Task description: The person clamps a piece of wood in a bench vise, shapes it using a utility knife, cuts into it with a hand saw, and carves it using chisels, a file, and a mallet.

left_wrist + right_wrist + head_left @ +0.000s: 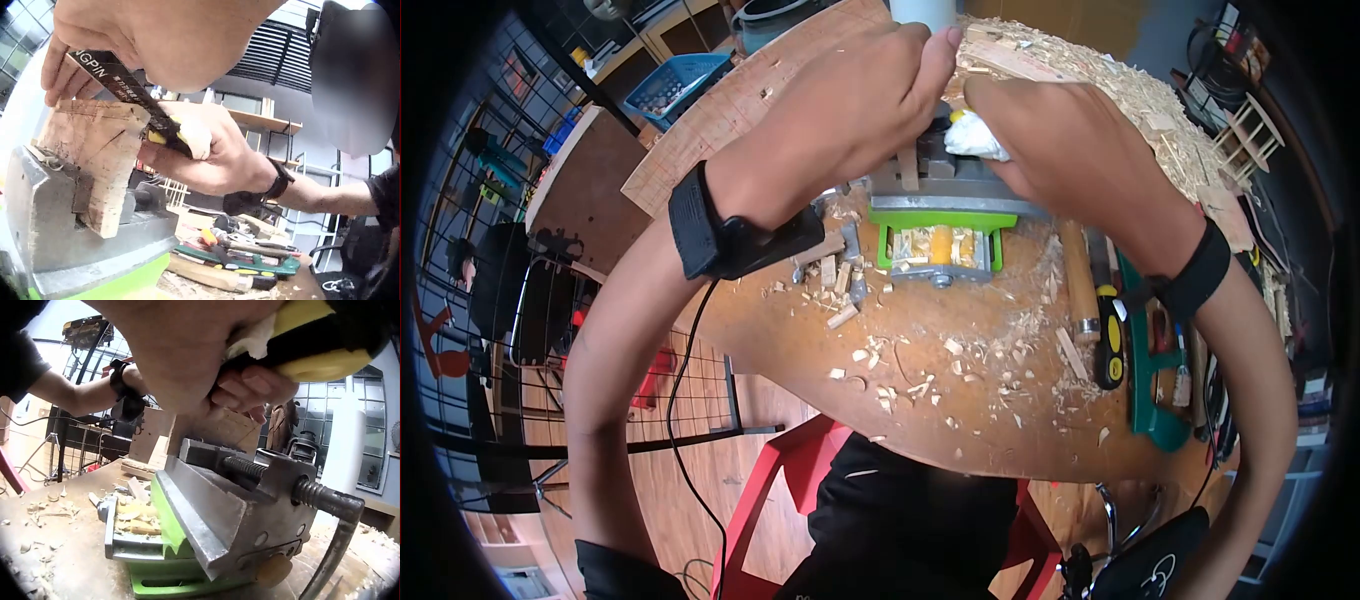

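A black flat-bladed tool [122, 84] with printed lettering and a yellow-and-black handle [319, 337] spans both hands. My right hand [1080, 140] grips the handle, where white wrapping [975, 137] shows. My left hand [850, 100] holds the blade's far end, its fingers [59, 78] curled behind it. The blade slants close over the top of a wooden board [100, 156]. That board stands upright between the jaws of a grey metal vise [212, 506] on a green base [945, 217]. In the head view the hands hide most of the blade.
Shavings and wood scraps [837, 275] lie over the wooden table [820, 340]. At the right are a wooden handle [1078, 280], a yellow-and-black tool [1112, 340] and a green saw-like tool [1145, 370]. The vise's crank handle [331, 556] juts out. A blue basket [675, 85] stands at the back left.
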Available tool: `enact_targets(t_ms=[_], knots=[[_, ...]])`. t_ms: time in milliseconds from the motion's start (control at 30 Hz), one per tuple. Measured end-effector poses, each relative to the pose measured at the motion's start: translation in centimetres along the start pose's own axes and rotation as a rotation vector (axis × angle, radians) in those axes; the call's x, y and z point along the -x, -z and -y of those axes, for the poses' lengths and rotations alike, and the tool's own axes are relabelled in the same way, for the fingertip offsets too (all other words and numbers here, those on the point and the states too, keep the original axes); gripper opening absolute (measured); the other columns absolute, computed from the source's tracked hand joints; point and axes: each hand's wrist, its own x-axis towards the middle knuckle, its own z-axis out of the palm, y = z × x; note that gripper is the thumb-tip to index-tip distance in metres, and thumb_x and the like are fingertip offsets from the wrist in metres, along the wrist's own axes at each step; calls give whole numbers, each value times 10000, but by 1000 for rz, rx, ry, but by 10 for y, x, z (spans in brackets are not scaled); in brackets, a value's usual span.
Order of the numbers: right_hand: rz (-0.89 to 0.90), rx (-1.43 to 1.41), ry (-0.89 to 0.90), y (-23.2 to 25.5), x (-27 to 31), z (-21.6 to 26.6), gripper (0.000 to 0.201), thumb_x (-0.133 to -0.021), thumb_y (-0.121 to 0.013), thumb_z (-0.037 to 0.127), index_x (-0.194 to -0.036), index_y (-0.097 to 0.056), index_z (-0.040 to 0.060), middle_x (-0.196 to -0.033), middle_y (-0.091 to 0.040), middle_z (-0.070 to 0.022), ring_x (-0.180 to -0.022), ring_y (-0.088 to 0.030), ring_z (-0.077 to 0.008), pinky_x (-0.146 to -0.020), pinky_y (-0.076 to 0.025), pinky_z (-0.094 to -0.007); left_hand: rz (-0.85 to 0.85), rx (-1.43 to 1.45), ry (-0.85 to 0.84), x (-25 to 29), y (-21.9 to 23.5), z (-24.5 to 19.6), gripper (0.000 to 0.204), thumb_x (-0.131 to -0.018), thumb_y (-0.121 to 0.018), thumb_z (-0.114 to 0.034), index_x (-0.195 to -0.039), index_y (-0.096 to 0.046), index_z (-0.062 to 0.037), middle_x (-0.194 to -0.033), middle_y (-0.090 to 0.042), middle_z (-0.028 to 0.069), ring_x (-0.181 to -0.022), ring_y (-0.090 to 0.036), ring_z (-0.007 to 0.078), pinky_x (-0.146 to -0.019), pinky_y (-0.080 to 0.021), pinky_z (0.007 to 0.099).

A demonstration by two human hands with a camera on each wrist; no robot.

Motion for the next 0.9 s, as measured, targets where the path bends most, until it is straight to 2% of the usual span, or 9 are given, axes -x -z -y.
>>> enact_targets(t_ms=[33, 67, 167, 267, 333, 433, 667, 767, 900], knots=[[31, 18, -4, 1, -1, 0, 256, -806, -668, 74, -1055, -640, 21, -722, -676, -163, -687, -695, -358, -635, -562, -444, -84, -275, -358, 5, -7, 13, 291, -1027, -435, -191, -1089, -525, 79, -842, -621, 254, -755, -613, 448, -708, -502, 516], [33, 18, -9, 0, -1, -1, 256, -806, -668, 74, -1055, -640, 21, -722, -676, -163, -687, -695, -358, -635, -562, -444, -82, -271, -360, 4, -12, 16, 291, -1027, -435, -191, -1089, -525, 79, -842, -621, 254, -755, -613, 448, -708, -502, 516], [9, 56, -4, -3, -3, -2, 273, -796, -676, 76, -1065, -663, 30, -747, -684, -176, -715, -705, -360, -648, -573, -441, 22, -315, -311, 2, -19, 23, 228, -983, -457, -84, -1159, -473, 60, -854, -612, 239, -752, -621, 422, -650, -510, 509], [59, 52, -9, 0, -3, -1, 370, -789, -689, 84, -1156, -651, 51, -748, -685, -179, -721, -708, -365, -664, -578, -450, 169, -403, -264, -4, -6, 11, 417, -993, -547, -241, -1274, -471, 58, -1045, -643, 260, -976, -656, 407, -822, -539, 503], [120, 47, -78, 1, -5, 2, 300, -786, -740, 144, -1026, -583, 55, -794, -678, -182, -805, -677, -397, -709, -540, -488, 380, 177, 244, -14, 16, -13, 497, -1044, -446, -402, -1117, -569, 74, -1031, -630, 287, -995, -620, 422, -896, -477, 490], [97, 41, -62, -1, -5, 1, 302, -788, -739, 143, -1030, -581, 54, -798, -680, -181, -804, -678, -397, -709, -541, -488, 168, 283, 180, -9, 7, -10, 548, -1066, -166, -254, -862, -564, 62, -764, -607, 267, -785, -599, 454, -780, -463, 499], [119, 74, -99, -7, -5, -1, 302, -793, -731, 145, -1037, -577, 55, -826, -685, -180, -816, -681, -391, -714, -542, -487, 115, 289, 172, -7, 7, -6, 514, -1074, -229, -292, -909, -579, 47, -794, -635, 252, -783, -611, 436, -771, -459, 497], [36, 52, -32, -14, -3, -6, 515, -800, -682, 97, -1306, -587, 77, -763, -683, -181, -728, -702, -373, -681, -573, -467, 177, 388, 431, -9, 12, -5, 517, -1086, -254, -341, -1099, -589, 53, -967, -656, 264, -971, -631, 400, -883, -476, 464], [28, 24, -52, -16, -1, -7, 543, -809, -674, 112, -1342, -576, 91, -783, -679, -192, -747, -702, -371, -685, -564, -478, 311, 555, 140, 7, 23, 28, 691, -988, -528, -499, -1454, -401, -4, -1392, -492, 249, -1329, -470, 352, -1086, -405, 429]])
